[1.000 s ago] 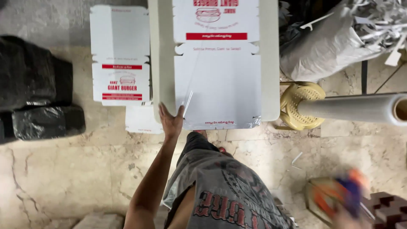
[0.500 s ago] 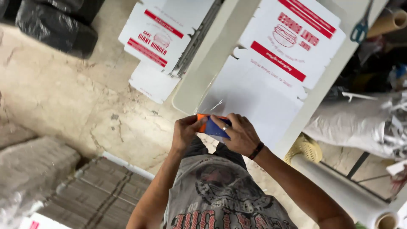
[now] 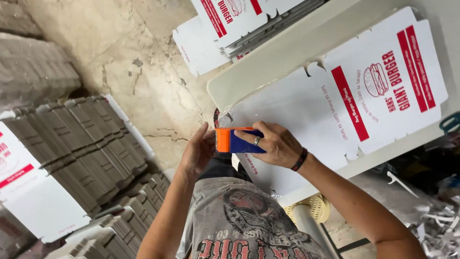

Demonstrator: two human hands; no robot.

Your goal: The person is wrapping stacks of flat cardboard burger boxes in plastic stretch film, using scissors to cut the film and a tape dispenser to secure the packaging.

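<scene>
The tape dispenser (image 3: 238,140) sits in the right hand (image 3: 273,144), its grip closed round the blue body, just above the carton blank (image 3: 297,105) at the bench (image 3: 268,62) edge. The left hand (image 3: 199,151), open, touches its orange end. The clear tape could wrinkle or stick to itself if that loose hold slips.

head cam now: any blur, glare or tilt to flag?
Head view: strongly tilted, the table runs diagonally. Lighting is soft and even, no hard shadows or glare on the flat white box. Right hand, left hand and the orange-and-blue tape dispenser are fairly sharp; the shredded scraps at lower right look slightly smeared.
</scene>
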